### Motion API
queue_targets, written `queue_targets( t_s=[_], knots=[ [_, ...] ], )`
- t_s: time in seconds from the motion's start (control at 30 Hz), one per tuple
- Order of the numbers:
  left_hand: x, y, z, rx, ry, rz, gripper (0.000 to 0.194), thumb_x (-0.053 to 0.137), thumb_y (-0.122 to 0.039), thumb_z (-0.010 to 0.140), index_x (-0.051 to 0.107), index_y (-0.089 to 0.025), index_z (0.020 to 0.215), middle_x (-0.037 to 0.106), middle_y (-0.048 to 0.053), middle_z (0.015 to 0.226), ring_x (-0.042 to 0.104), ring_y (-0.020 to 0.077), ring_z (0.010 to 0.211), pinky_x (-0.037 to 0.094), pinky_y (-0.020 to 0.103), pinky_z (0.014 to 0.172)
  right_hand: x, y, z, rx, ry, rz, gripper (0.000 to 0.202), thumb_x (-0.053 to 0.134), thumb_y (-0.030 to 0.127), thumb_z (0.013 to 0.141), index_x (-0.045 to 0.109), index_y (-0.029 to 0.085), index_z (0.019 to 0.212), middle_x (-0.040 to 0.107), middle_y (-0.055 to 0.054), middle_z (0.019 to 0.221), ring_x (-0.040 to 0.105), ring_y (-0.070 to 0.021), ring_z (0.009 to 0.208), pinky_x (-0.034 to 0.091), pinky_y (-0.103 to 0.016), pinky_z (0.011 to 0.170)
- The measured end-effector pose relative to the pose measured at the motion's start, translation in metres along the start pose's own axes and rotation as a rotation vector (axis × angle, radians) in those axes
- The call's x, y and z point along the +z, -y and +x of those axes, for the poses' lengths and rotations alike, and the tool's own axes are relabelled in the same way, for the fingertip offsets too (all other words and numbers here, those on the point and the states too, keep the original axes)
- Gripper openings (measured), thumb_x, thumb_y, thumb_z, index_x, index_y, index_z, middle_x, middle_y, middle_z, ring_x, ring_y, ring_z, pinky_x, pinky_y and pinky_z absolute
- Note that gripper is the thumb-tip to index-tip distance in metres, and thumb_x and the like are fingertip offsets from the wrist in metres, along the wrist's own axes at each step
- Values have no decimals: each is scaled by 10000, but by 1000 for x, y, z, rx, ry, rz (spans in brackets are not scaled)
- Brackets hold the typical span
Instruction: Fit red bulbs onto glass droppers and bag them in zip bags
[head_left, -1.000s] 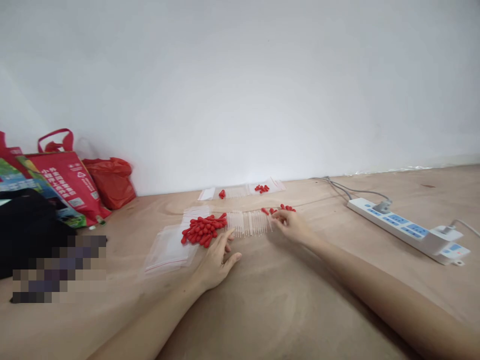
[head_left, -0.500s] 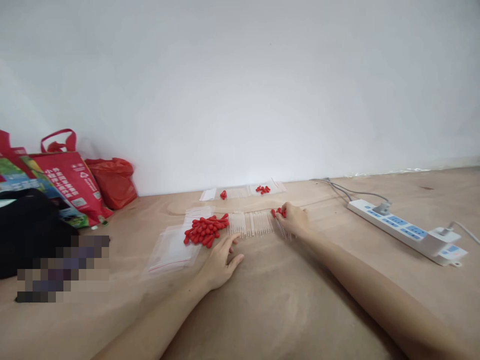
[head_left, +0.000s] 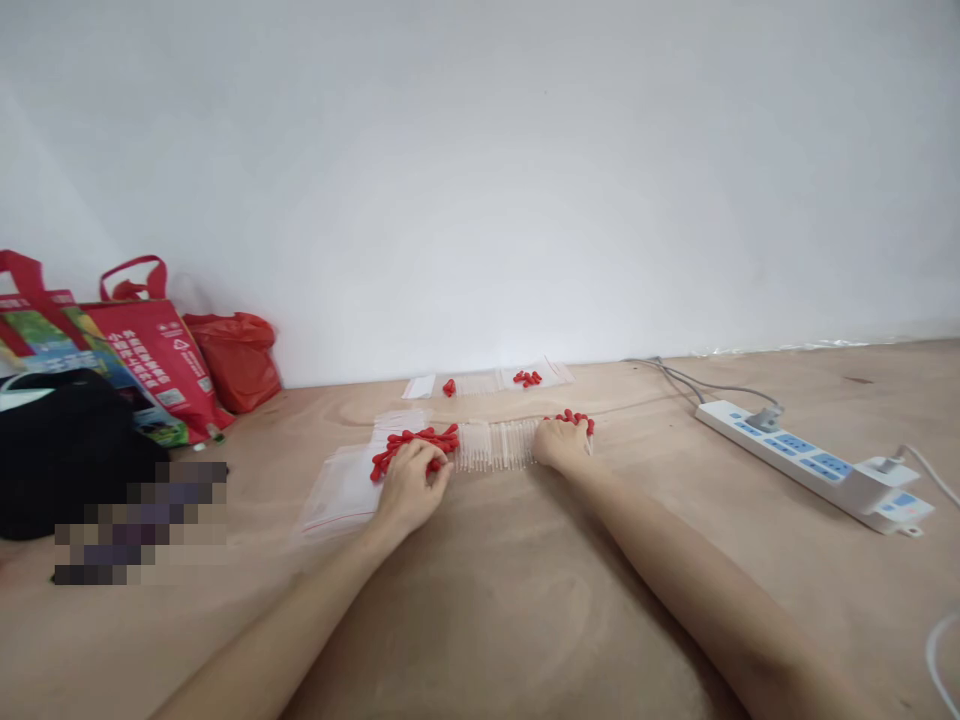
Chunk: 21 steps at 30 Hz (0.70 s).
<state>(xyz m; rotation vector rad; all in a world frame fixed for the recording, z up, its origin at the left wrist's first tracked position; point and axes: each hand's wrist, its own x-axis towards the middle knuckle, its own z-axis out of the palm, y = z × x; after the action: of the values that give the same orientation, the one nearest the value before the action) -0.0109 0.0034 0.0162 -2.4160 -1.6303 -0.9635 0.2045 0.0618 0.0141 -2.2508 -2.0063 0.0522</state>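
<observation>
A pile of red bulb-shaped pieces lies on clear zip bags left of centre. My left hand is over the near side of this pile, its fingers curled around something red at the fingertips. Beside the pile, thin clear sticks lie side by side in a row. At the right end of that row my right hand rests with its fingers bent down; what they hold, if anything, is hidden. Several red pieces show just beyond it.
Near the wall lie more bags with small red pieces. A white power strip with grey cables stands at the right. Red shopping bags and a black bag are at the left.
My left hand has moved left onto the red pile and its fingers have closed in. My right hand has shifted left and nearer, to the end of the stick row, uncovering more red pieces.
</observation>
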Motion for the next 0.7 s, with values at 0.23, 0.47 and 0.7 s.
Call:
queue_targets(
  t_s=[0.23,0.47,0.7],
  knots=[
    [2,34,74,-58,201,12,128,507,-217,721,597,-168,799,611,84,926,534,246,922,389,340,802,1,-17,-29,-218,-311,-1,252,378,217,782,574,78,857,607,-188,885,507,-276,878,247,-408,772],
    [29,56,108,-61,399,-144,81,604,-182,593,608,-179,673,665,18,707,604,179,674,455,247,635,20,-44,-64,-519,-536,58,190,321,213,832,482,151,752,570,-85,743,487,-208,756,250,-340,736],
    [10,41,101,-100,184,-282,259,520,-219,710,552,-170,963,641,9,778,584,138,693,448,253,681,28,-44,-63,-633,-505,184,206,272,180,861,447,166,753,545,-42,715,486,-162,692,272,-317,760]
  ],
)
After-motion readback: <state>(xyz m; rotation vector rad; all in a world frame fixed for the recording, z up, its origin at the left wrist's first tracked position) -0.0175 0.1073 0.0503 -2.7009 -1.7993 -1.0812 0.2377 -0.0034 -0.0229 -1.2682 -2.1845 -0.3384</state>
